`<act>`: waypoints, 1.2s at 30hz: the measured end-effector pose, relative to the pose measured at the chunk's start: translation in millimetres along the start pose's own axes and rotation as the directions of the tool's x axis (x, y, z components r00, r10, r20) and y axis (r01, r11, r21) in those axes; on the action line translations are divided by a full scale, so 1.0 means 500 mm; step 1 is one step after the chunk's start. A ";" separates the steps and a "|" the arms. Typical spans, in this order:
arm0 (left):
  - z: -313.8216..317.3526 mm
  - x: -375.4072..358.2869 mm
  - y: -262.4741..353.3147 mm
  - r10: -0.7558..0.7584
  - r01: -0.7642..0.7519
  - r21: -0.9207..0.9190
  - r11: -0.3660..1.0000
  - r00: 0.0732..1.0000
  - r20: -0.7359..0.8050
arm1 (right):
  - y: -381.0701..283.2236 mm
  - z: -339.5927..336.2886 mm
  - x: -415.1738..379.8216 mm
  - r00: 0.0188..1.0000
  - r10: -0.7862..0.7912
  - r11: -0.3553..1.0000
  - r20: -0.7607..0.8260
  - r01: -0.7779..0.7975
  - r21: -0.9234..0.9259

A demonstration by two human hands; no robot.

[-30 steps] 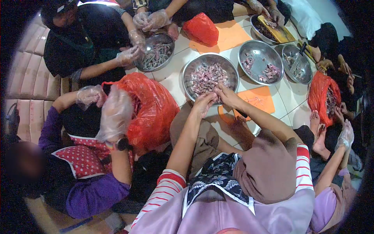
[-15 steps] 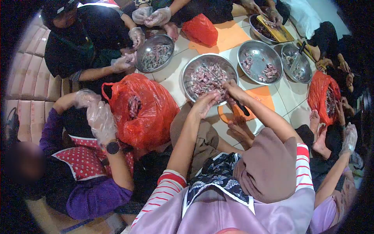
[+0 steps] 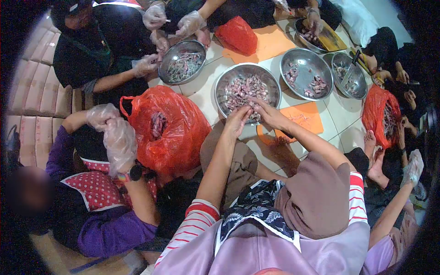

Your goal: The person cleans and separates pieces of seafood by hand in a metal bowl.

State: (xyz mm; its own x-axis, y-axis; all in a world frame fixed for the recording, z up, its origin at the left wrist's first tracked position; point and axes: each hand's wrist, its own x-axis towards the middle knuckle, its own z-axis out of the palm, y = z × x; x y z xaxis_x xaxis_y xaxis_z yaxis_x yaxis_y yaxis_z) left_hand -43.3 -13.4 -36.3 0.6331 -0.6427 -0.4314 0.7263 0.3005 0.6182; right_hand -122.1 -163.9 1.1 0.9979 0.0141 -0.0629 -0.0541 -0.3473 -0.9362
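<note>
My left hand (image 3: 237, 120) and my right hand (image 3: 271, 114) meet at the near side of a steel bowl (image 3: 277, 85). Their fingertips are pinched together around a small pinkish piece of squid, mostly covered by the fingers. Pink and white squid pieces (image 3: 243, 89) fill the bottom of that bowl. Beneath my right forearm shows a black knife handle (image 3: 288, 134); its blade is out of sight. An orange cutting board (image 3: 311, 120) with thin pale strands on it lies to the right, under the forearm.
A red plastic bag (image 3: 183, 123) of squid stands left of the bowl. More steel bowls (image 3: 323, 64) are across the tiled floor, beside an orange sheet (image 3: 272, 41). Gloved co-workers sit around; one bowl holds a knife (image 3: 350, 68). Stacked cartons (image 3: 34, 87) line the left.
The knife was in my right hand, its blade over the bowl; the blade no longer shows there. My right fingers have come in against my left ones. Co-workers' hands at top have shifted.
</note>
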 end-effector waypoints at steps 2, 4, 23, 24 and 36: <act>-0.001 0.001 -0.004 0.025 -0.024 -0.017 1.000 0.999 0.022 | 0.014 0.005 0.002 1.000 0.009 0.999 -0.012 -0.010 -0.041; 0.001 -0.002 -0.002 0.002 -0.002 0.018 1.000 1.000 0.031 | 0.029 0.011 0.006 1.000 0.018 0.997 -0.024 -0.019 -0.081; 0.013 -0.001 -0.003 -0.058 0.050 0.112 0.993 0.996 0.067 | -0.004 -0.032 0.001 0.869 0.495 0.806 0.007 -0.463 0.369; 0.003 0.005 0.001 -0.010 0.008 0.057 0.998 1.000 0.026 | -0.016 -0.035 -0.006 0.889 0.458 0.860 -0.020 -0.437 0.263; 0.007 -0.008 -0.010 -0.094 0.095 0.071 0.993 0.996 -0.009 | -0.014 0.004 -0.021 0.998 0.065 0.995 -0.025 -0.067 -0.079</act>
State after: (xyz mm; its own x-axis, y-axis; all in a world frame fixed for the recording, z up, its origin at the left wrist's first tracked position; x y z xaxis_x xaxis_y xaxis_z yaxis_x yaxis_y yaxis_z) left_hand -50.2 -14.8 -35.5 0.5644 -0.6615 -0.4937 0.7619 0.1873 0.6200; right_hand -132.3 -159.6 7.8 0.9929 -0.0320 -0.1149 -0.1176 -0.4207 -0.8996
